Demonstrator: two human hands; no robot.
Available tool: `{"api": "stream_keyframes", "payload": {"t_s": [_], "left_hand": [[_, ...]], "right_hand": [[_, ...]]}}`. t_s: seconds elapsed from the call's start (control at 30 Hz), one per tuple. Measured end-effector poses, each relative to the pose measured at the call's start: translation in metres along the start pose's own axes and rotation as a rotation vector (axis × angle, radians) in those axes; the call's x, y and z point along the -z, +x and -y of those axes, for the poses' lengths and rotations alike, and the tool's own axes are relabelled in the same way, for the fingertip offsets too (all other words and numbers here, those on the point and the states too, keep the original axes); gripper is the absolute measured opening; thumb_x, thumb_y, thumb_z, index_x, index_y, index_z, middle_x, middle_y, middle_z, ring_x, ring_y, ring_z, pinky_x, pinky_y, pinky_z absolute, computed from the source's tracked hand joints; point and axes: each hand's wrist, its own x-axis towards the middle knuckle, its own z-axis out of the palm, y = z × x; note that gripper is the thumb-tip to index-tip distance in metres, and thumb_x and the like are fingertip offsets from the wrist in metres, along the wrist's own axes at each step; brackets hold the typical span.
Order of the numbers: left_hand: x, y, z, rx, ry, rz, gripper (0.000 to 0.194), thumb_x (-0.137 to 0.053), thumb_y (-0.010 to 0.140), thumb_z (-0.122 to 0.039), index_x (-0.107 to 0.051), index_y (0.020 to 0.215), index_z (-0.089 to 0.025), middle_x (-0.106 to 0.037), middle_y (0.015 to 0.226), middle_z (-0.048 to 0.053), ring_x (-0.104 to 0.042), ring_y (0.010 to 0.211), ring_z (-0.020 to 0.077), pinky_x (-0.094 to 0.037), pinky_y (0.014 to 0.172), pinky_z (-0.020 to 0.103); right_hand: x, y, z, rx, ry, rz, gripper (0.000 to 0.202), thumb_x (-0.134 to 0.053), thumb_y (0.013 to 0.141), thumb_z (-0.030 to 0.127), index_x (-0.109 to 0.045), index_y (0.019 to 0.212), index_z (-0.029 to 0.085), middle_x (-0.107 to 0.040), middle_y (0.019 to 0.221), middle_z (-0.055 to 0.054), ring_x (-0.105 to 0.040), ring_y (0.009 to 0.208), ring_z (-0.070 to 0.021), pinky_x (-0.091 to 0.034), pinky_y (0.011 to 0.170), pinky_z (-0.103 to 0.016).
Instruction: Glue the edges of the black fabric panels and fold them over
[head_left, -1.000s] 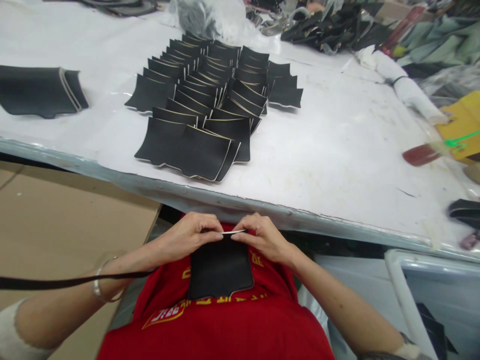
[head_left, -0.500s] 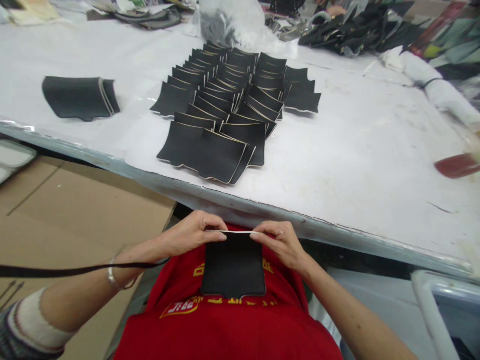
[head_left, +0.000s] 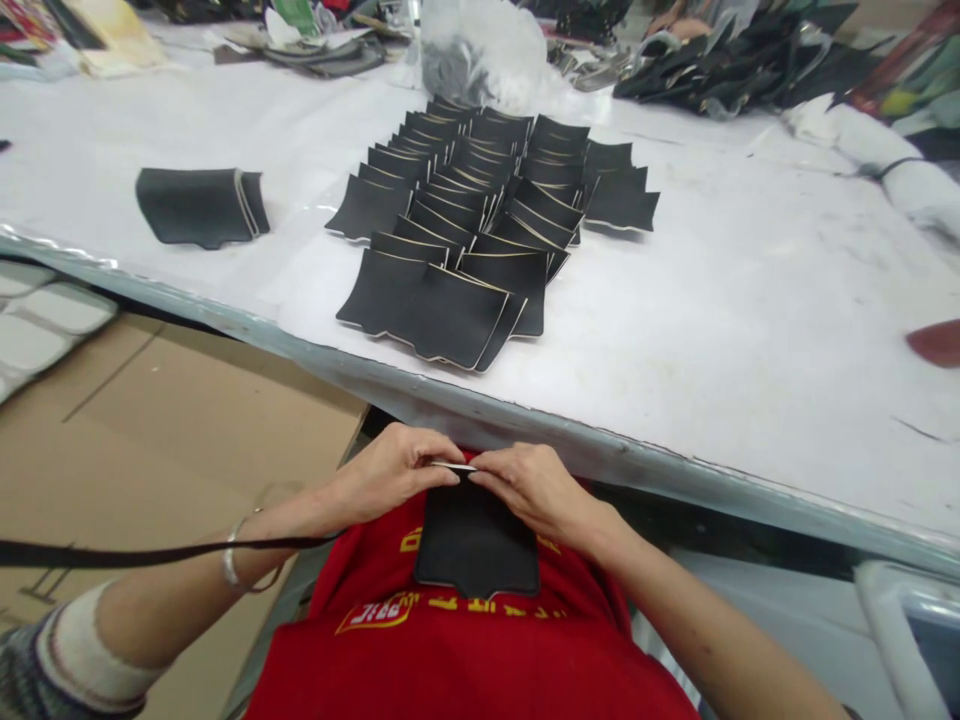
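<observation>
A black leather-like panel (head_left: 478, 550) with a pale edge hangs in front of the red apron (head_left: 465, 660). My left hand (head_left: 405, 468) pinches its top edge between thumb and fingers. Close beside it, my right hand (head_left: 529, 485) pinches the same edge, covering the panel's upper right corner. The panel's lower edge has a small tab in the middle. Ahead on the table, many like black panels (head_left: 457, 310) lie overlapped in rows. A separate small stack of black panels (head_left: 195, 208) rests to the left.
The white-covered table (head_left: 712, 350) has its front edge just beyond my hands. Clear plastic wrapping (head_left: 484, 50) and dark strap-like pieces (head_left: 720, 65) sit at the back. Brown cardboard (head_left: 202, 430) lies below on the left. A dark red object (head_left: 934, 343) is at the right.
My right hand has slid left along the panel's top edge, closer to my left hand. The view has shifted slightly, so the table things appear farther right.
</observation>
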Motion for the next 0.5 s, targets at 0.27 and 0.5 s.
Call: {"api": "stream_keyframes", "payload": {"t_s": [0.27, 0.5], "left_hand": [[0.002, 0.001, -0.003, -0.156, 0.165, -0.048, 0.023, -0.055, 0.092, -0.027, -0.073, 0.082, -0.016, -0.070, 0.079, 0.004, -0.061, 0.075, 0.0134, -0.041, 0.071, 0.022], [0.028, 0.002, -0.002, 0.057, -0.234, -0.039, 0.020, -0.066, 0.084, -0.036, -0.070, 0.086, -0.016, -0.065, 0.073, 0.001, -0.055, 0.068, 0.0117, -0.040, 0.065, 0.022]], "right_hand": [[0.001, 0.002, -0.001, -0.016, 0.057, -0.033, 0.032, -0.042, 0.102, 0.036, -0.071, 0.099, 0.023, -0.076, 0.090, -0.004, -0.068, 0.076, -0.0185, -0.043, 0.069, -0.025], [0.018, -0.014, -0.013, -0.102, 0.313, -0.103, 0.040, -0.038, 0.101, 0.044, -0.068, 0.085, 0.024, -0.070, 0.075, 0.000, -0.067, 0.070, -0.0183, -0.047, 0.065, -0.024]]}}
